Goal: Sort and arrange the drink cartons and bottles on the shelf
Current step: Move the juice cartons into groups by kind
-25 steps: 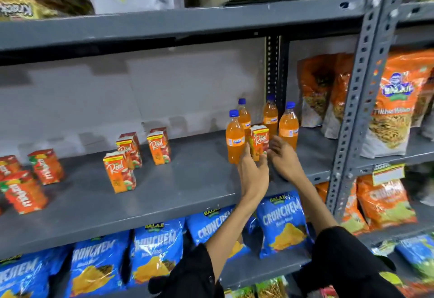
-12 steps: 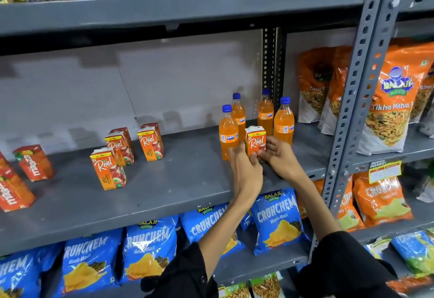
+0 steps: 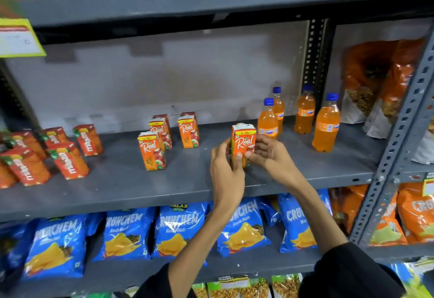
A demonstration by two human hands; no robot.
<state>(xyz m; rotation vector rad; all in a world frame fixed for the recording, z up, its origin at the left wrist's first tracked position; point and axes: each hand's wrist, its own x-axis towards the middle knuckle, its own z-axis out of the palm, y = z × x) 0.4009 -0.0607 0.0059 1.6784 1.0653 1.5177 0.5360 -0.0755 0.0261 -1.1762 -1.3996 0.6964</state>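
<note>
Left hand [image 3: 226,171] and right hand [image 3: 270,154] both raised over grey shelf [image 3: 117,189], fingers clasped around one upright Real carton [image 3: 243,144], held left of four orange bottles [image 3: 326,125]. Three more Real cartons [image 3: 151,151] stand further left; red cartons [image 3: 68,160] at far left, partly cut off by frame edge. Carton's base hidden behind thumbs

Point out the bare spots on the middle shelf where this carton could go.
Widest bare patch: between the Real cartons and the bottles, behind the held carton. Another gap lies between the Maaza cartons and the Real group. The front edge of the shelf is bare too. Crowded: far left, and around the bottles.
</note>
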